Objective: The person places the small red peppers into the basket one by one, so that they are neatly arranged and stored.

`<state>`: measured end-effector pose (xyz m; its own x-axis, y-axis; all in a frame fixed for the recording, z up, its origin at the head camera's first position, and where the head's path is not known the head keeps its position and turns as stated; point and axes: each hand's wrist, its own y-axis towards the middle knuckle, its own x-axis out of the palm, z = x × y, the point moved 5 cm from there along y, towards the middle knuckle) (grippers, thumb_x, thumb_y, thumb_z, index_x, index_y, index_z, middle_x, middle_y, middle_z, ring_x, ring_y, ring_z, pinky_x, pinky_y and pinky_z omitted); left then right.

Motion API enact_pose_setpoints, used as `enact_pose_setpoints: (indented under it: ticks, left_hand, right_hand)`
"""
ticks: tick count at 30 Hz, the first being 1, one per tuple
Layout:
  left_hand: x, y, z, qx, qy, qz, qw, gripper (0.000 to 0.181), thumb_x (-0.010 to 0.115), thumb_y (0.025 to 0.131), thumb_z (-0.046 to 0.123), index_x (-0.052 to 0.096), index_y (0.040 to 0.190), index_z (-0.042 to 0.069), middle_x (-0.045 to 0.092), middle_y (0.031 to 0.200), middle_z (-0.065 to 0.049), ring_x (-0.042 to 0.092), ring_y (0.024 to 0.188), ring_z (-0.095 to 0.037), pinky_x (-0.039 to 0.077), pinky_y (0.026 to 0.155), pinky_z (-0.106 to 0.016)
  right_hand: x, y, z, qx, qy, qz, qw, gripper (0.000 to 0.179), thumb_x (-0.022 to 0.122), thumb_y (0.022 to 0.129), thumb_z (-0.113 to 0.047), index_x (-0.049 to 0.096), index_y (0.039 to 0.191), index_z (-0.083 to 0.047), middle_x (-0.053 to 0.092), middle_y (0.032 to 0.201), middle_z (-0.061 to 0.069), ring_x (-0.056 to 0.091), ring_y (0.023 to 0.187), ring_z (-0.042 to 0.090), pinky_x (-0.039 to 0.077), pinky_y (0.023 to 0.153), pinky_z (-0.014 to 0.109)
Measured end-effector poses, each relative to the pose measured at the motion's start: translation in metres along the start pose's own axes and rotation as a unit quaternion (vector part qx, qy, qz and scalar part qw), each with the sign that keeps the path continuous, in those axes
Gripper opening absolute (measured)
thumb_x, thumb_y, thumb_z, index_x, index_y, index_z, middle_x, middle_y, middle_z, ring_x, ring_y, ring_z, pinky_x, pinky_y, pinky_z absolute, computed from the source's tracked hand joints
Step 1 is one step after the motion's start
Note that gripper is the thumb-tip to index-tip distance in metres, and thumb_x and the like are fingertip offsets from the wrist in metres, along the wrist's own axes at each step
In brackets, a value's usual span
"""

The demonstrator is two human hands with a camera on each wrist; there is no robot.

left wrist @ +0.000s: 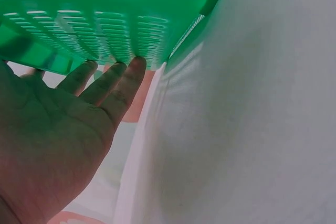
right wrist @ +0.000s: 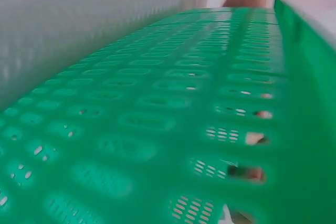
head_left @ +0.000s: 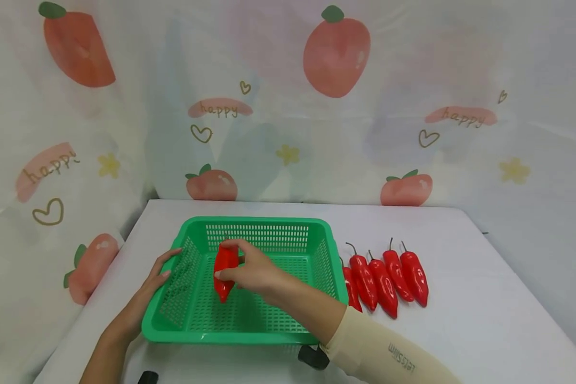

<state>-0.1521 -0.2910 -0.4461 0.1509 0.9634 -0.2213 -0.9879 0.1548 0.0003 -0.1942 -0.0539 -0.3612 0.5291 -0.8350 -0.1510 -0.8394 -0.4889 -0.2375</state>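
A red chili pepper [head_left: 223, 290] is pinched between the thumb and fingers of my right hand [head_left: 255, 269], stem end toward the back. That hand reaches over the front right of a green plastic basket [head_left: 240, 337] and holds the pepper inside it. My left hand [head_left: 146, 292] lies along the basket's left side, fingertips at the rim. In the left wrist view its fingers [left wrist: 123, 90] extend fairly straight against the slotted wall. The right wrist view is filled by the basket's slotted side [right wrist: 152, 103], which hides most of the right hand.
Several red chili peppers [head_left: 385, 285] lie side by side on the white table [head_left: 475, 298], right of the basket; the nearest is partly covered by its rim. A dark wrist device [head_left: 313, 357] shows below the right forearm. A fruit-patterned cloth [head_left: 336, 144] hangs behind.
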Motion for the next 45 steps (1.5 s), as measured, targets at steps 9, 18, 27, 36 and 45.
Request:
enact_pose_setpoints:
  ticks: [9, 18, 27, 36, 45]
  left_hand:
    - [-0.002, -0.002, 0.002, 0.015, -0.009, -0.010, 0.9998, 0.053, 0.024, 0.114, 0.039, 0.016, 0.165, 0.028, 0.005, 0.166, -0.013, 0.020, 0.140, -0.047, 0.044, 0.094, -0.048]
    - [0.002, 0.001, 0.001, 0.012, -0.021, -0.015, 0.9996, 0.052, 0.025, 0.114, 0.040, 0.017, 0.164, 0.030, 0.009, 0.165, -0.015, 0.028, 0.136, -0.050, 0.049, 0.092, -0.048]
    - [-0.001, 0.003, 0.000, 0.019, -0.010, -0.004, 0.9998, 0.053, 0.025, 0.113, 0.041, 0.018, 0.164, 0.030, 0.008, 0.167, -0.012, 0.021, 0.142, -0.048, 0.042, 0.097, -0.050]
    - [0.001, 0.004, -0.001, 0.021, -0.020, -0.010, 0.9995, 0.052, 0.024, 0.114, 0.041, 0.018, 0.164, 0.031, 0.008, 0.167, -0.012, 0.021, 0.143, -0.047, 0.043, 0.098, -0.051]
    - [0.000, 0.002, 0.001, 0.019, -0.030, -0.012, 0.9993, 0.052, 0.024, 0.114, 0.041, 0.018, 0.164, 0.031, 0.009, 0.166, -0.013, 0.026, 0.140, -0.050, 0.048, 0.095, -0.046]
  right_hand:
    - [0.027, 0.019, 0.010, 0.011, 0.029, -0.001, 0.9995, 0.053, 0.076, 0.091, -0.003, 0.056, 0.139, -0.017, 0.059, 0.116, 0.010, 0.059, 0.103, 0.029, 0.057, 0.084, 0.047]
    - [0.037, 0.028, 0.020, -0.017, 0.002, 0.017, 0.9997, 0.056, 0.076, 0.091, -0.005, 0.055, 0.141, -0.019, 0.057, 0.120, 0.010, 0.057, 0.105, 0.030, 0.056, 0.082, 0.049]
    - [0.039, 0.039, 0.037, -0.028, -0.031, 0.040, 0.9984, 0.060, 0.078, 0.088, -0.001, 0.055, 0.141, -0.018, 0.057, 0.122, 0.010, 0.058, 0.106, 0.030, 0.057, 0.075, 0.041]
    - [0.045, 0.039, 0.048, -0.013, -0.047, 0.024, 0.9985, 0.064, 0.081, 0.086, -0.003, 0.054, 0.142, -0.018, 0.061, 0.116, 0.010, 0.060, 0.102, 0.028, 0.056, 0.075, 0.039]
    - [0.047, 0.046, 0.052, -0.018, -0.095, 0.014, 0.9952, 0.064, 0.083, 0.085, -0.002, 0.054, 0.141, -0.014, 0.058, 0.122, 0.010, 0.056, 0.109, 0.029, 0.057, 0.078, 0.040]
